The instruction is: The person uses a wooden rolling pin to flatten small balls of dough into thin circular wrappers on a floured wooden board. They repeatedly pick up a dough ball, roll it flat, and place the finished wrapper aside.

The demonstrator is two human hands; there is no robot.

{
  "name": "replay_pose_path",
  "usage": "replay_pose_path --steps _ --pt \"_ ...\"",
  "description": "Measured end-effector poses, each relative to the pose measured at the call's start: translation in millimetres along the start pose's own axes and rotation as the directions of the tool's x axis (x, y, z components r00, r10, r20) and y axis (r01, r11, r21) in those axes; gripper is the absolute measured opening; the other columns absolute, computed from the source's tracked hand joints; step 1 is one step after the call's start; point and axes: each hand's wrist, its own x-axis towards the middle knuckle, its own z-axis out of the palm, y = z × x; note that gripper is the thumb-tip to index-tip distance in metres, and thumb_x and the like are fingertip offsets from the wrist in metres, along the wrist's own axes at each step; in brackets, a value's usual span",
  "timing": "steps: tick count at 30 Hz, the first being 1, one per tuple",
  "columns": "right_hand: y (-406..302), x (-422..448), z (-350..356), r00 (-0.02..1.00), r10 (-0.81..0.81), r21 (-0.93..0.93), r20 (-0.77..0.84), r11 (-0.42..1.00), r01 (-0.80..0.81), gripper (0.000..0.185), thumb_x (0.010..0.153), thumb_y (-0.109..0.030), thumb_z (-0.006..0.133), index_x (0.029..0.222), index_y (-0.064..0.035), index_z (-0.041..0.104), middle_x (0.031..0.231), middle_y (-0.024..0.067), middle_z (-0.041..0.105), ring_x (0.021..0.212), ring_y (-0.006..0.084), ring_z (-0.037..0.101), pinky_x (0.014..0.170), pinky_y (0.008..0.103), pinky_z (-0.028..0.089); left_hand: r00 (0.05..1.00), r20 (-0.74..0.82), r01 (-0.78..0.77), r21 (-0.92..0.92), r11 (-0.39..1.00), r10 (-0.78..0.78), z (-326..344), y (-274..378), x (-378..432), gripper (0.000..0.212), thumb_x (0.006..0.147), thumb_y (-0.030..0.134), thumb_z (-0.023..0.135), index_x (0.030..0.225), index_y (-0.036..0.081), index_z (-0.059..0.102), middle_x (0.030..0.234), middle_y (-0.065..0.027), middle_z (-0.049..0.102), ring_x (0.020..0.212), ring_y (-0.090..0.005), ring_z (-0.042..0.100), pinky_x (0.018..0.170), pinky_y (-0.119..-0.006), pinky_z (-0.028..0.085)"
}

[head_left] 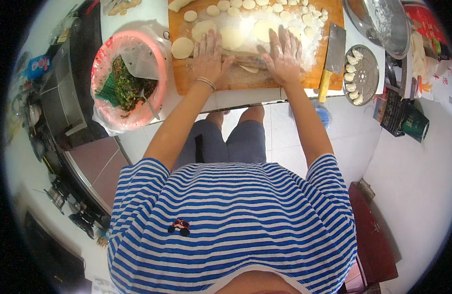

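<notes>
Both hands press flat across a floured wooden rolling pin point(249, 61) on a wooden board point(181, 79). My left hand point(209, 55) lies over its left part, fingers stretched forward; my right hand point(284, 55) lies over the right part, fingers spread. Neither curls around the pin. A piece of dough point(249, 69) shows partly from under it, between my thumbs. Beyond my fingers lie rolled dough wrappers point(232, 38), one of them a round wrapper point(182, 48) at the left. Small flattened dough pieces point(236, 3) and loose flour point(248, 24) cover the far part of the board.
A cleaver point(335, 49) with a yellow handle lies along the board's right edge. Right of it, a round perforated tray point(367, 73) holds several dumplings point(351, 68). At left stands a pink basin point(159, 58), lined with plastic, with chopped green filling point(124, 82) and a spoon point(150, 104).
</notes>
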Motion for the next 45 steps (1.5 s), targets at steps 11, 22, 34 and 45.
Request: replay_pose_path --steps 11,22,34,45 --pt "3 13 17 0.995 0.104 -0.024 -0.002 0.994 -0.104 0.073 0.087 -0.057 0.043 0.149 -0.0245 0.021 0.155 0.0147 0.015 0.14 0.0387 0.019 0.106 0.0671 0.009 0.996 -0.019 -0.083 0.069 0.994 0.085 6 -16 10 0.072 0.085 0.047 0.053 0.142 0.008 0.033 0.147 -0.0205 0.03 0.134 -0.0388 0.029 0.111 -0.048 0.022" --pt "1 12 19 0.977 0.212 -0.016 -0.022 0.977 -0.212 0.075 0.086 -0.055 0.045 0.149 -0.0243 0.019 0.154 0.0167 0.015 0.14 0.0408 0.016 0.104 0.0695 0.009 0.993 -0.014 -0.118 0.101 0.988 0.12 0 -13 19 0.07 0.087 0.047 0.05 0.144 0.009 0.031 0.148 -0.0188 0.027 0.136 -0.0389 0.025 0.111 -0.049 0.019" --pt "-2 -1 17 0.982 0.186 0.03 0.032 0.982 -0.187 0.073 0.087 -0.05 0.046 0.148 -0.019 0.023 0.154 0.0155 0.016 0.14 0.0398 0.016 0.107 0.065 0.01 0.992 0.024 -0.123 0.045 0.991 0.122 6 -22 4 0.071 0.087 0.048 0.05 0.144 0.009 0.031 0.147 -0.0176 0.031 0.137 -0.0391 0.024 0.112 -0.05 0.018" --pt "6 -75 -6 0.997 -0.03 0.082 -0.068 0.996 0.035 0.049 0.073 -0.038 0.071 0.109 -0.0052 0.06 0.107 0.0143 0.059 0.1 0.0312 0.057 0.089 0.0457 0.044 0.948 -0.142 -0.307 -0.181 0.934 0.284 -39 17 -69 0.061 0.084 0.034 0.057 0.136 0.006 0.042 0.139 -0.0174 0.041 0.129 -0.0372 0.036 0.107 -0.047 0.029"
